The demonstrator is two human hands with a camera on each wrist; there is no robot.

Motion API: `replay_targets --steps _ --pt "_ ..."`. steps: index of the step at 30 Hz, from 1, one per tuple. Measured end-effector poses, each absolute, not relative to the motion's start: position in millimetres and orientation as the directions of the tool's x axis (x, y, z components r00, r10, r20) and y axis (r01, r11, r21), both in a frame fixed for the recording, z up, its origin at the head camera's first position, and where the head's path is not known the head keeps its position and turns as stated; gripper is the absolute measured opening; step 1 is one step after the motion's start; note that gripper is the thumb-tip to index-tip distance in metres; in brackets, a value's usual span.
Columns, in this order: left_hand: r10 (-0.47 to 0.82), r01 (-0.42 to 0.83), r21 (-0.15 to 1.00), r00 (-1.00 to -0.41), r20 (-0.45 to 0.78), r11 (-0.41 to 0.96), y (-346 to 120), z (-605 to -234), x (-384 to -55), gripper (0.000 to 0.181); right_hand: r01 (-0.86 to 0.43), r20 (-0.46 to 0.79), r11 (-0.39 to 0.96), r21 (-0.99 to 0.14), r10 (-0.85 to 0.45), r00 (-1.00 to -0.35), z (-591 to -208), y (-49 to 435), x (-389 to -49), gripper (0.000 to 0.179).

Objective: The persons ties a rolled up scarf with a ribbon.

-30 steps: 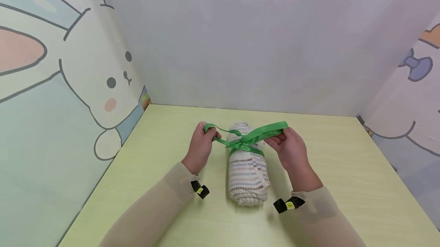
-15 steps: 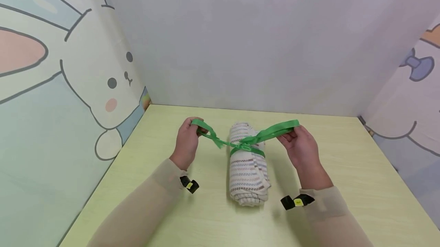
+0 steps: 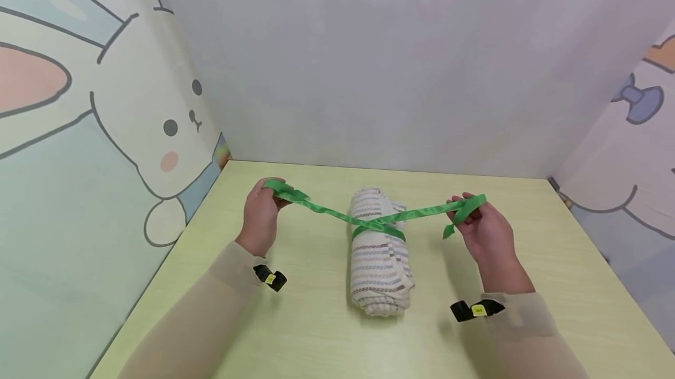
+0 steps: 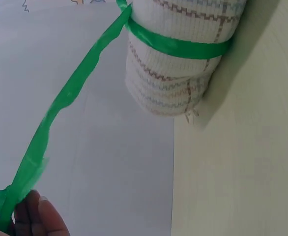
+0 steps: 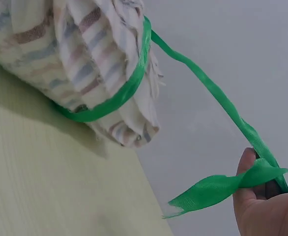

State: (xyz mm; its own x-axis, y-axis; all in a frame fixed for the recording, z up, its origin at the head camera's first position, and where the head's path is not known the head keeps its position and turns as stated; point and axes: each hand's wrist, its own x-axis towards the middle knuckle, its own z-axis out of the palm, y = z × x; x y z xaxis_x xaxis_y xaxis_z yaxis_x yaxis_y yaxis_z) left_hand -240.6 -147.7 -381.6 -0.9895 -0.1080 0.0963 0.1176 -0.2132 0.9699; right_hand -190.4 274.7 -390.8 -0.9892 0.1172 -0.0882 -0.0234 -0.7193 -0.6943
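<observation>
A rolled striped cloth point(image 3: 379, 273) lies lengthwise on the table, with a green ribbon point(image 3: 327, 211) wrapped round its upper part. The ribbon crosses on top of the roll, and its two ends stretch out to either side. On the left, my left hand point(image 3: 261, 218) pinches one end. My right hand point(image 3: 486, 229) grips the other end, whose frayed tip hangs loose. In the left wrist view the ribbon point(image 4: 70, 88) runs from the roll point(image 4: 183, 24) down to the fingers. The right wrist view shows the ribbon's free tail point(image 5: 208, 192) beside the right hand point(image 5: 269, 211).
The pale yellow table point(image 3: 327, 344) extends around the roll on all sides. A grey wall point(image 3: 390, 62) rises behind its back edge. At the left stands a panel point(image 3: 137, 115) with a cartoon rabbit, and another cartoon panel point(image 3: 633, 162) is at the right.
Both hands have moved outward, away from the roll. The looped ribbon has come apart at the middle into two single strands drawn straight. The cloth roll has stayed in place.
</observation>
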Motion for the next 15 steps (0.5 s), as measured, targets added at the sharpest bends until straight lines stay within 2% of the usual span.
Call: replay_targets --steps 15 --pt "-0.159 0.023 0.949 -0.987 -0.028 -0.313 -174.8 -402.6 -240.1 0.028 -0.017 -0.182 -0.833 -0.553 0.14 -0.973 -404.6 315.4 -187.2 0.026"
